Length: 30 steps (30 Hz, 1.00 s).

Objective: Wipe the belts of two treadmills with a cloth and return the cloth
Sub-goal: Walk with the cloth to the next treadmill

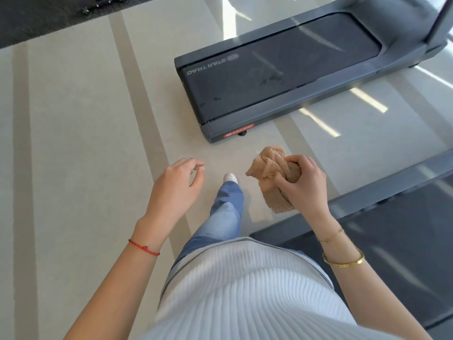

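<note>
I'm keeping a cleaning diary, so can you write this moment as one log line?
right hand: grips bunched cloth | left hand: holds nothing | far treadmill belt: smudged | cloth off both belts

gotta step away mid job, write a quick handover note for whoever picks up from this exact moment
Right hand: grips the bunched tan cloth, held in the air above the floor.
Left hand: holds nothing, fingers loosely curled.
Far treadmill: ahead and to the right; its belt shows smudges and streaks, so it looks unwiped.
Near treadmill: at the person's right side; whether its belt has been wiped cannot be told.
Done: cloth is in hand.
Left: wipe the far belt, check the near one, then return the cloth; its place is out of view.
</note>
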Each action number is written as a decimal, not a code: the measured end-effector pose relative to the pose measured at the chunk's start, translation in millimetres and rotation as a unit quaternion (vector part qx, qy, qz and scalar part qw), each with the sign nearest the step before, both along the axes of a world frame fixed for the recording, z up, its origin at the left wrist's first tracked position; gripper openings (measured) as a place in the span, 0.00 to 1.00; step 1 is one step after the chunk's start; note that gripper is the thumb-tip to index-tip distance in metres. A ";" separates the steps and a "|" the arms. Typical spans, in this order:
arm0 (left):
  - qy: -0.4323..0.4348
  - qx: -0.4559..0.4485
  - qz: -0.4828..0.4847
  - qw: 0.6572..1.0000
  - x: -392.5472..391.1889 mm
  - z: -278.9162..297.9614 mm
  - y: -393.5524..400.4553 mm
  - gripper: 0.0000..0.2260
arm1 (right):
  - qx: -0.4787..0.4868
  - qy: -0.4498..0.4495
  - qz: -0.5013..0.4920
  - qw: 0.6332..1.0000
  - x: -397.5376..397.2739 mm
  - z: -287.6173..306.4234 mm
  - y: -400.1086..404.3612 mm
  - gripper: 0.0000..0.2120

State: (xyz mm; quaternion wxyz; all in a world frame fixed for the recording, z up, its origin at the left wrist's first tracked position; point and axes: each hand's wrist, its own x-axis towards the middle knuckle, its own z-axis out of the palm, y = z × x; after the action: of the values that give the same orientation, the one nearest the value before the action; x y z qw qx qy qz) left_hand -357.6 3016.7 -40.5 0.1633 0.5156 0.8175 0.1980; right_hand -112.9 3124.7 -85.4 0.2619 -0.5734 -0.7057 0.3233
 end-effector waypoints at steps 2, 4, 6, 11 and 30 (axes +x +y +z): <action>0.002 0.002 -0.016 1.000 -20.0 -3.3 50.4 0.10 | 0.000 -0.002 -0.005 1.000 -17.7 -4.2 44.5 0.14; 0.006 0.000 -0.028 1.000 -39.8 -2.6 103.3 0.11 | -0.002 -0.007 -0.008 1.000 -37.1 -3.8 90.9 0.13; 0.007 -0.003 -0.037 0.999 -58.9 0.2 154.3 0.11 | -0.001 -0.008 -0.011 1.000 -56.0 -0.3 137.1 0.13; 0.005 0.003 -0.040 0.999 -96.8 9.0 261.7 0.11 | 0.005 -0.017 0.014 1.000 -102.0 10.2 247.9 0.14; -0.008 0.039 0.200 0.979 -191.0 -54.6 546.0 0.11 | -0.005 -0.034 0.254 0.967 -263.9 -43.8 615.0 0.13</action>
State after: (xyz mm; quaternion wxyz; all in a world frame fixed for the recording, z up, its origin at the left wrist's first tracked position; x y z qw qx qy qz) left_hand -548.6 3562.7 -95.1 0.1068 0.3462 0.8943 0.2625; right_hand -376.8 3739.8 -129.2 0.1443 -0.3877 -0.8348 0.3634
